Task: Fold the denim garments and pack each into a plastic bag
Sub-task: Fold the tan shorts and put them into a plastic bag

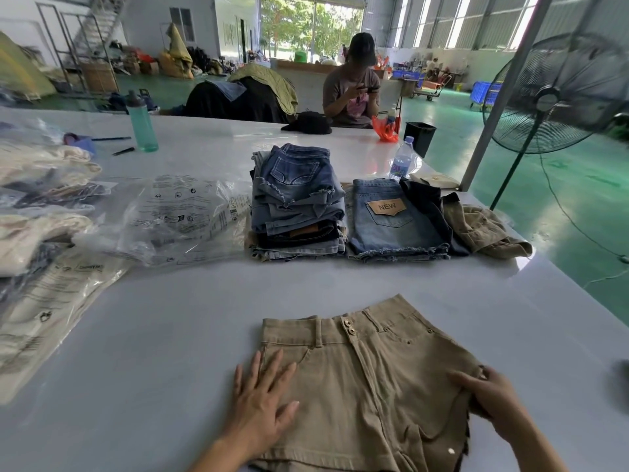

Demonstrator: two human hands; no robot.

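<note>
Head view: tan shorts (371,379) are lying flat, front up, on the white table (170,335), waistband away from the person. Left hand (262,407) is pressing on the shorts' left side, fingers spread and straight. Right hand (490,393) is pinching the shorts' right hem edge. Beyond the shorts, bare tabletop is running to a stack of folded denim (296,202); plastic bags (183,219) are lying left of that stack.

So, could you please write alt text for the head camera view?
A person's left hand presses flat on tan shorts spread on a white table, while the right hand grips their right edge. Beyond lie stacked denim shorts and plastic bags.
</note>
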